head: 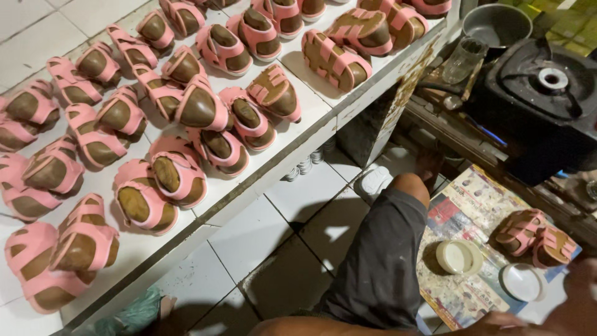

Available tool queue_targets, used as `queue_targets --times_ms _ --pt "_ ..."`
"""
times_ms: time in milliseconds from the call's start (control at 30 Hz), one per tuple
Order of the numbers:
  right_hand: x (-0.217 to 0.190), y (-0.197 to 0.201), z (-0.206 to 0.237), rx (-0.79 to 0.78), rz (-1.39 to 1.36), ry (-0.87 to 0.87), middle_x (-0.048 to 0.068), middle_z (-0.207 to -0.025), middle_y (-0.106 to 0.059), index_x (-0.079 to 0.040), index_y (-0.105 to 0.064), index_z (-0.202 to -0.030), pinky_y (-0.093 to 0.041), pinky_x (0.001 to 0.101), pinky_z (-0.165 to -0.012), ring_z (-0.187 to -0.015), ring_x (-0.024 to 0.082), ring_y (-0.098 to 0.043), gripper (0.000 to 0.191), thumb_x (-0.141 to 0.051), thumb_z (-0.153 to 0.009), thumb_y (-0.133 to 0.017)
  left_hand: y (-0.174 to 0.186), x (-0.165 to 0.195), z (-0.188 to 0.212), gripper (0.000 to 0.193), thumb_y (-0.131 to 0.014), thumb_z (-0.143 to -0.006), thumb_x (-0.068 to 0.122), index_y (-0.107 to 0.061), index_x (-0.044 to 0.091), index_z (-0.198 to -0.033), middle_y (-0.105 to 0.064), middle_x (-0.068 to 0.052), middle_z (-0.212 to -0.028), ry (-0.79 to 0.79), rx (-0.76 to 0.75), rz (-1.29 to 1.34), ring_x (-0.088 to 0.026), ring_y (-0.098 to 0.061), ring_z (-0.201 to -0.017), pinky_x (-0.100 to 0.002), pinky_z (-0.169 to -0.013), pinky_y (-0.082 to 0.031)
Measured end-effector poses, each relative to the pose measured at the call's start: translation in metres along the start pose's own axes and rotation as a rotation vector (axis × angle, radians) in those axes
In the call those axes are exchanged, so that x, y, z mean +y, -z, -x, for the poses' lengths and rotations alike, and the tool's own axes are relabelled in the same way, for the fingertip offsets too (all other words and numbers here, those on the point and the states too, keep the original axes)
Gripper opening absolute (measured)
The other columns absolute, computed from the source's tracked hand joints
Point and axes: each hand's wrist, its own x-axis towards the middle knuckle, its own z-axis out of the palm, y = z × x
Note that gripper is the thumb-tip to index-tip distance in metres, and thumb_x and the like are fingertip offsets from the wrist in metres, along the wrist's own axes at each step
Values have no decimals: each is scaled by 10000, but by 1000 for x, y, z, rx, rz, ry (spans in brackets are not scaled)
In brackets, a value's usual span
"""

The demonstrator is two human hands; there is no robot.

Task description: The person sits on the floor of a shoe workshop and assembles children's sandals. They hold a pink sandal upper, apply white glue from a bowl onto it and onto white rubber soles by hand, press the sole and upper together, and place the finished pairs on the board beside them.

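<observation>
Right hand point(575, 298) blurred beside round white lid point(522, 282) on glossy newspaper point(472, 205), grip unclear; near lid, strappy pink sandals point(533, 235).

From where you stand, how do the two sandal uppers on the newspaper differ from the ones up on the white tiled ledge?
The two pink sandal uppers on the newspaper are a lone pair down at floor level; the pink uppers on the white tiled ledge number dozens, raised higher. The pair sits on printed paper beside two round white lids; the ledge ones rest on bare tile. Both are pink, strapped over brown lasts.
</observation>
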Motion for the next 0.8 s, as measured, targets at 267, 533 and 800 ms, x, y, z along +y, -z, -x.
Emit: queue_targets --times_ms 267,533,800 --pt "15 -28 32 -46 -30 -98 199 -1347 -533 -92 -279 -1593 -424 486 -1159 -1321 348 -524 658 -521 -1101 -365 4 2 13 479 -674 -1036 222 -479 56 -1441 -526 -179 -1324 49 10 4 -222 -520 -1220 -356 -1044 -459" --pt "19 -45 26 -100 -45 -135 193 -1321 -547 -85 -305 -1577 -438 492 -1149 -1313 358 -538 596 -466 -1121 -350 23 15 -21 436 -671 -1040 210 -513 55 -1415 -549 -167 -1278 1 113 0 -201 -539 -1173 -340 -1005 -472" --pt "23 -17 -6 -43 -9 -75 186 -1294 -562 -78 -332 -1562 -451 498 -1139 -1305 368 -553 537 -412 -1141 -335 44 31 2 393 -667 -1044 198 -546 53 -1390 -573 -156 -1232 -21 201 3 -179 -558 -1127 -324 -966 -485"
